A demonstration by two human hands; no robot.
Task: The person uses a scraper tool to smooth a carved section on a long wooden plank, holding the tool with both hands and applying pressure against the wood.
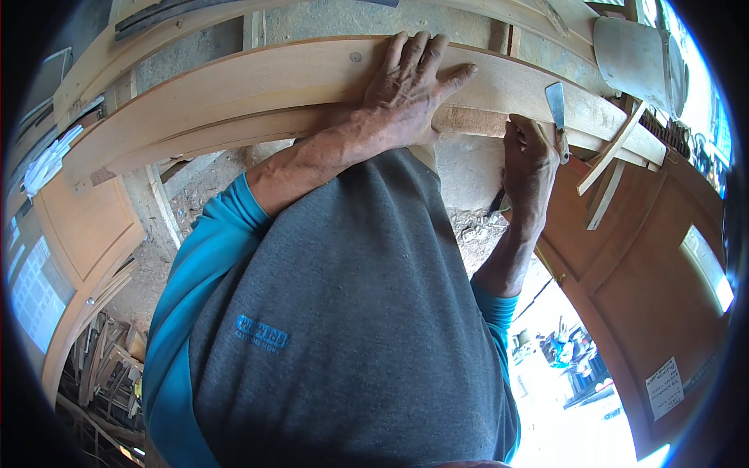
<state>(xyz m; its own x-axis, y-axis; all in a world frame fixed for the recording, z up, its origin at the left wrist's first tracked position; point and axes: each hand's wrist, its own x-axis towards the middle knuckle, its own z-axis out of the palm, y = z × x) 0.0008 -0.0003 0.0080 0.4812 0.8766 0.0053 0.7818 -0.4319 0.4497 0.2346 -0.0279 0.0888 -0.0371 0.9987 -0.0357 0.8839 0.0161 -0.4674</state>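
A long pale wooden board (289,74) stretches across in front of me, with another length of wood (234,132) along its near side. My left hand (409,86) lies on the board with fingers stretched out and thumb apart, holding nothing. To its right, my right hand (530,152) is closed at the board's near edge, its fingers curled. A putty knife (555,105) with a flat metal blade sticks up at the outer side of that hand, blade pointing away from me. Part of its handle shows beside the knuckles; the curled fingers hide whatever else they grip.
Thin wooden strips (612,148) cross the board's right end. Brown wooden panels (647,257) stand on the right, and another panel (90,222) stands on the left. Scrap wood (109,366) is piled at lower left. A white cloth (51,160) hangs near the board's left end.
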